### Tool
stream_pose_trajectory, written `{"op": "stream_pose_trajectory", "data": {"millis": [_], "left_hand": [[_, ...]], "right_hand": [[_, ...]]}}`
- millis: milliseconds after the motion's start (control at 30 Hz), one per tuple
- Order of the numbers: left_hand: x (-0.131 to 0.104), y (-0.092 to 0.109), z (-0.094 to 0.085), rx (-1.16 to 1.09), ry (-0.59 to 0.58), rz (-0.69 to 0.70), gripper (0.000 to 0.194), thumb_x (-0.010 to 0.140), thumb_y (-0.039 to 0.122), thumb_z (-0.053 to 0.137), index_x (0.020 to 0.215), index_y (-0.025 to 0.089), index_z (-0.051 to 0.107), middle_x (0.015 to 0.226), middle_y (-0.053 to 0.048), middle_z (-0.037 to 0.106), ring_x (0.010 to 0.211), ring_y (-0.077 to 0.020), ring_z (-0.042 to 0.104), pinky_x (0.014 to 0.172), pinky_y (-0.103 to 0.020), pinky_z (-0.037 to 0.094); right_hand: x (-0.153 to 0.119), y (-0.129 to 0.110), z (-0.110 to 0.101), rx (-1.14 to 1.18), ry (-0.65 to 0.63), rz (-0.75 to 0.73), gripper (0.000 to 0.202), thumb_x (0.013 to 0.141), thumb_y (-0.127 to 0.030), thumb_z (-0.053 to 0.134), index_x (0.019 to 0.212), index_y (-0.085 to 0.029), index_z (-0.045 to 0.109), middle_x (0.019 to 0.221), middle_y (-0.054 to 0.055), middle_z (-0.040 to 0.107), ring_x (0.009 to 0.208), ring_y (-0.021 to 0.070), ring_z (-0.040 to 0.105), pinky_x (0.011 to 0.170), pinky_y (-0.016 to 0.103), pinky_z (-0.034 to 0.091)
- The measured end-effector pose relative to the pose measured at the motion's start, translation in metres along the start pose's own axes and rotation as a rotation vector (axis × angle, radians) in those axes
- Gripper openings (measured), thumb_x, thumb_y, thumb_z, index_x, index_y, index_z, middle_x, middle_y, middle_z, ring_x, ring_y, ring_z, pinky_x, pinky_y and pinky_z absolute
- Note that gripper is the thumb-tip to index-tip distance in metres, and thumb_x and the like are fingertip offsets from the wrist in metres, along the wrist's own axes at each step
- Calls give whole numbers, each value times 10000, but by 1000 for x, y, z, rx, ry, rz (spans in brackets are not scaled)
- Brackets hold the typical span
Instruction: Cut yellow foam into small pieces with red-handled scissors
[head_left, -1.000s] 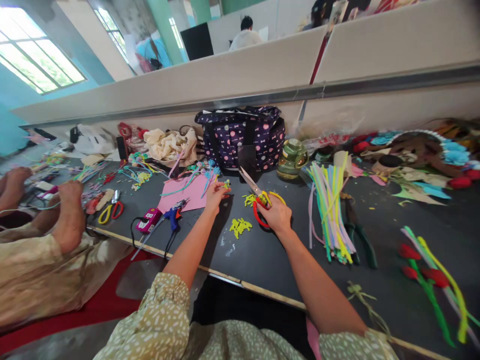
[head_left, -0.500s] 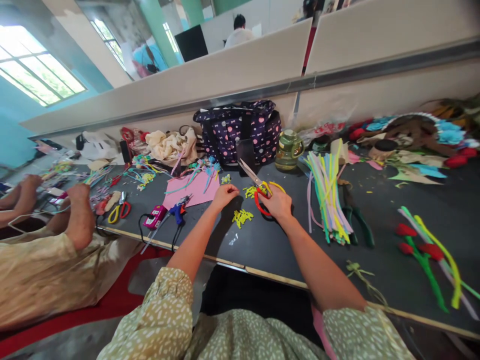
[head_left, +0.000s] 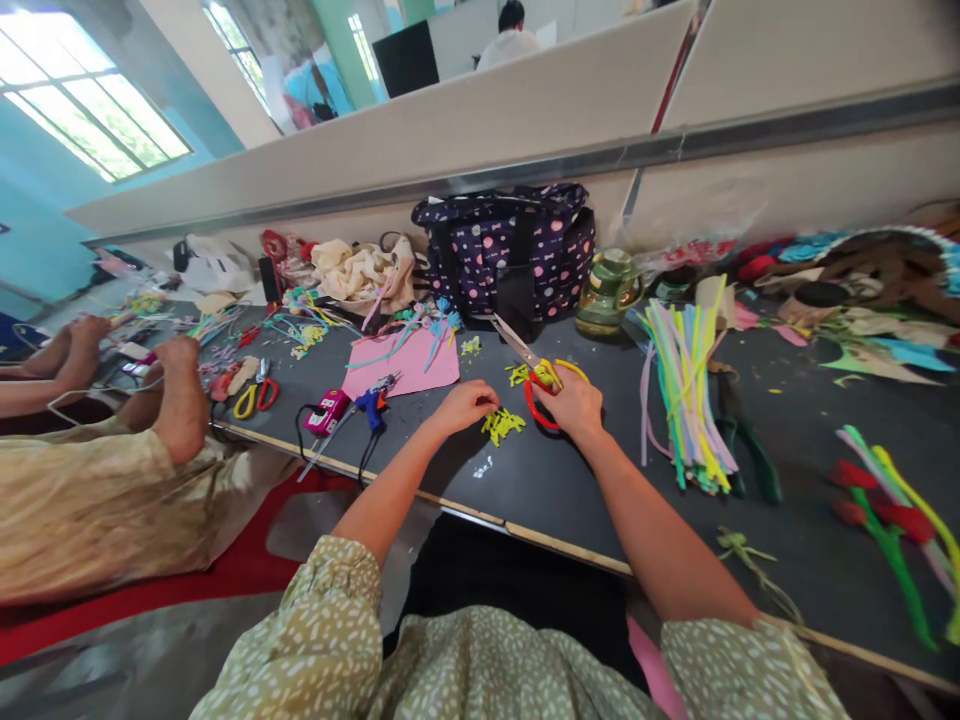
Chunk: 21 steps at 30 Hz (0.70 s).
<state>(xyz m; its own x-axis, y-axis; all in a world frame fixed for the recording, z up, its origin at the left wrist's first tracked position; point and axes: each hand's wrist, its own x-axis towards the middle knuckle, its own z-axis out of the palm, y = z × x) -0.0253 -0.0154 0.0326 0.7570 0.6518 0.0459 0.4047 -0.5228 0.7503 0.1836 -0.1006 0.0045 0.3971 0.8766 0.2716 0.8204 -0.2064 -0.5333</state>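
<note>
My right hand (head_left: 576,408) is wrapped round a pair of scissors (head_left: 517,343) with red and yellow handles. Their metal blades point away and to the left, and look slightly parted. My left hand (head_left: 466,405) is closed, its fingertips pressed together at the edge of a small pile of yellow-green pieces (head_left: 504,428); whatever is in the pinch is too small to make out. Behind it, partly covered by the scissors, lies a second heap of yellow-green pieces (head_left: 519,374).
A bundle of pastel pipe cleaners (head_left: 686,390) and green-handled pliers (head_left: 754,455) lie right. Left are a pink sheet (head_left: 409,365), a blue glue gun (head_left: 371,402) and other scissors (head_left: 256,392). A dotted bag (head_left: 469,260) and glass jug (head_left: 607,290) stand behind. A co-worker's arm (head_left: 180,395) rests left.
My left hand has come down onto the near yellow-green pile. My right hand still holds the scissors in much the same pose. The whole view has shifted a little.
</note>
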Motion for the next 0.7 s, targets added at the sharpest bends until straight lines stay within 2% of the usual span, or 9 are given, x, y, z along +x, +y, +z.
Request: {"op": "stream_pose_trajectory", "data": {"millis": [100,200,300,400,500,567,633,700], "left_hand": [[4,-1,5,73,5,27,93,667,150,654,714,221,693,740,-33,599,782,-185,557,763,-289,409],[5,-2,9,170,-44,55,104,685,151,647,740,228,689,790,-41,609,846,-200,555,797,-296,399],[5,0,12,274,-88,82,119,720,150,608,767,231,682,823,-47,605,878,-204,546,800,-293,393],[5,0,14,278,-95,91,122,724,129,588,731,222,667,799,-51,594,863,-200,537,781,-288,391],[7,-1,12,145,-54,69,86,710,136,607,694,209,650,771,-47,589,832,-191,531,783,-289,392],[8,-3,9,-2,14,39,40,712,164,621,694,197,636,767,-39,591,802,-177,530,768,-285,398],[11,-5,5,-210,131,-24,38,724,212,631,706,182,616,735,-24,583,728,-151,524,707,-271,405],[16,-6,3,-475,272,-115,122,719,272,659,720,170,592,678,-2,559,619,-118,491,621,-250,395]], "right_hand": [[-1,0,0,1,-5,-15,373,780,-585,504,818,-219,567,738,2,612,696,146,556,554,249,266],[0,0,0,1,-5,-21,363,782,-577,509,822,-221,567,731,-5,612,689,140,547,556,247,267],[0,0,0,-5,-7,-24,364,782,-575,510,838,-221,572,733,-6,611,690,139,545,560,248,266],[0,0,0,-9,-13,-26,372,779,-581,511,829,-218,571,728,-6,607,685,138,540,560,248,267],[0,-2,-1,8,-25,-20,369,780,-579,507,821,-217,568,712,-7,599,668,137,535,558,245,275],[0,-2,-2,24,-25,-15,368,778,-575,507,828,-217,570,707,-7,595,658,136,535,561,243,287],[0,-3,-1,36,-21,-15,365,771,-574,512,837,-220,572,698,-9,592,653,138,538,562,243,297],[-1,-2,1,44,-16,-10,364,761,-571,521,856,-224,577,689,-12,591,649,141,540,561,244,304]]}}
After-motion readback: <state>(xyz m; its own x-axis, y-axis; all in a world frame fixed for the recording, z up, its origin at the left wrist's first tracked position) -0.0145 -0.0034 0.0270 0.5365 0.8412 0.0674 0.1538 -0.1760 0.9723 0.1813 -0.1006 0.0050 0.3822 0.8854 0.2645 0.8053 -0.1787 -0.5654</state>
